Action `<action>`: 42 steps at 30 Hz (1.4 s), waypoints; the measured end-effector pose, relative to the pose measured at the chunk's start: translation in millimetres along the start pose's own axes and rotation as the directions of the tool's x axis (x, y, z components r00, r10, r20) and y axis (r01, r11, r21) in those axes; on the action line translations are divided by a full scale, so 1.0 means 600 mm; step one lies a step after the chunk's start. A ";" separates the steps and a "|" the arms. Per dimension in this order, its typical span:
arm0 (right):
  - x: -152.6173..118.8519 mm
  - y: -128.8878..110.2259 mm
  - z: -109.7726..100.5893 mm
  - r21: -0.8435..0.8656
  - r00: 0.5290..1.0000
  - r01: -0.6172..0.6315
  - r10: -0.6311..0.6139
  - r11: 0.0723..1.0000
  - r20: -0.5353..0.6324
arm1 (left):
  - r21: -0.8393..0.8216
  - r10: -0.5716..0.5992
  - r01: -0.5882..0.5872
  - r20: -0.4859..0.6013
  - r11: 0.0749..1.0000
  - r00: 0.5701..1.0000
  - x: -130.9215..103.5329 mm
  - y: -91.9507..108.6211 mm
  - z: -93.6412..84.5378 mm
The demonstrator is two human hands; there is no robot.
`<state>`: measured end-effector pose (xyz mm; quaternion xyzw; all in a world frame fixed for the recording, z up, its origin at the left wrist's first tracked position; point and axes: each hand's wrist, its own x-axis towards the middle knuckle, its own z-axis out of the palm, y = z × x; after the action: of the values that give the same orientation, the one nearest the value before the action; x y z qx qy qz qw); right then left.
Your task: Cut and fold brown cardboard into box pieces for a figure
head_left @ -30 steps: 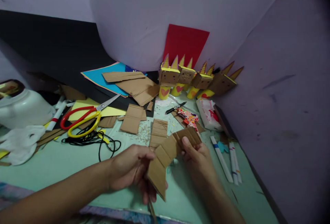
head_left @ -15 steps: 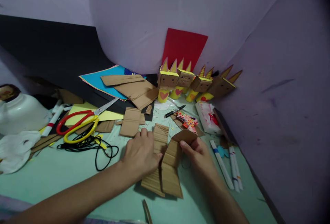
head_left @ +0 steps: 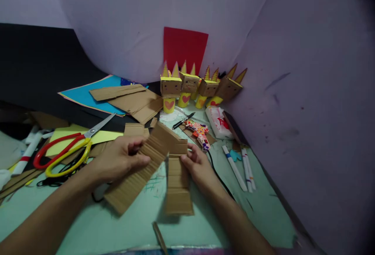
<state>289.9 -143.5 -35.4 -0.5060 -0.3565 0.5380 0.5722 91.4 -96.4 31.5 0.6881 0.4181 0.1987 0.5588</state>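
Observation:
My left hand (head_left: 124, 159) is closed on the edge of a long ribbed cardboard strip (head_left: 140, 171), which it holds tilted above the table. My right hand (head_left: 197, 163) pinches a second creased cardboard strip (head_left: 177, 184) by its upper right edge; this one hangs more upright, its lower end towards me. At the top the two strips meet or overlap, and I cannot tell whether they are joined. A smaller flat cardboard piece (head_left: 134, 130) lies behind my left hand. Green pen marks show on the table between the strips.
Scissors (head_left: 73, 143) with red and yellow handles lie left, over black cord (head_left: 63, 178). Several cardboard figures (head_left: 170, 88) with pointed ears stand at the back. A black pen (head_left: 183, 121), a flowered glue gun (head_left: 200, 131), a white packet (head_left: 219, 122) and several markers (head_left: 234, 169) lie right.
Both strips have been lifted and swung apart at their lower ends. My left hand has moved left, gripping its strip. The view has turned right, and the glue gun's cable now shows.

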 end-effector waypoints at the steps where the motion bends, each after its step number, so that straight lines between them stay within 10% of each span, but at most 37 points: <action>1: 0.000 0.005 0.005 -0.008 0.999 0.017 -0.017 1.000 0.030 | 0.097 -0.002 -0.005 0.076 0.995 0.997 -0.003 0.010 0.000; 7: -0.002 0.000 -0.018 0.060 0.996 0.060 -0.056 0.996 -0.074 | 0.535 0.118 -0.332 0.394 0.777 0.912 0.031 0.026 0.031; 12: -0.033 -0.030 -0.050 -0.068 0.932 0.140 -0.155 0.988 -0.327 | 0.510 0.144 -0.320 0.354 0.798 0.924 0.068 0.003 0.058; 19: -0.073 -0.019 -0.047 -0.631 0.836 0.511 -0.509 0.584 0.205 | 0.753 0.338 -0.349 0.177 0.558 0.924 0.039 -0.009 0.073; 25: -0.082 -0.018 -0.058 -0.657 0.711 0.703 -0.289 0.272 0.641 | 0.704 0.405 -0.425 0.211 0.568 0.890 -0.021 -0.028 0.068; 31: -0.091 -0.016 -0.044 -0.676 0.711 0.703 -0.184 0.219 0.679 | 0.683 0.367 -0.427 0.243 0.592 0.898 -0.029 -0.055 0.068; 42: -0.081 0.008 -0.033 -0.671 0.664 0.730 -0.374 0.133 0.648 | 0.772 0.366 -0.404 0.238 0.490 0.900 -0.018 -0.065 0.072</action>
<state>299.2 -195.2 -37.8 -0.4587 -0.8369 0.0705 0.2903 103.1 -130.1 -15.7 0.9443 0.2856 0.0924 0.1351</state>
